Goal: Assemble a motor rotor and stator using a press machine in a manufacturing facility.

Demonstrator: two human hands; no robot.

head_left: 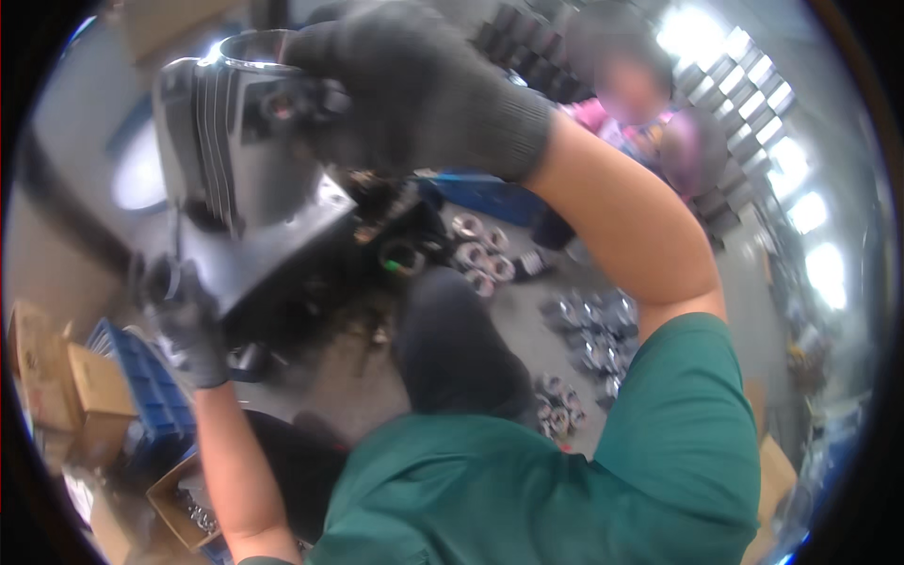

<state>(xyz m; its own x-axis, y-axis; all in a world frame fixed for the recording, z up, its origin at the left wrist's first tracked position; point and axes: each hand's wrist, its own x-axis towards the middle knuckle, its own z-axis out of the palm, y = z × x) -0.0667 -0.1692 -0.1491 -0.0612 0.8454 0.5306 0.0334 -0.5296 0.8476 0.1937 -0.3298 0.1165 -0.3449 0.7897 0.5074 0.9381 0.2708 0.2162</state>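
Note:
My right hand (414, 94), in a dark knitted glove, is raised at the upper middle, its fingers curled against the right side of a shiny metal cylinder (259, 155) with a bright round rim (252, 65). Blur and the glove hide the exact grip. Ribbed dark bands with pale lines run down the cylinder's left side. Lower left is my left hand (184, 325), also gloved, with bent fingers around the lower end of a thin upright rod (175, 231). What lies inside those fingers is unclear.
A dark metal workbench (268, 250) stands under the cylinder. Several metal rings (482, 254) and shiny parts (593, 330) cover the floor to the right. A blue crate (155, 381) and cardboard boxes (99, 381) sit at left. Another person (640, 113) is at the upper right.

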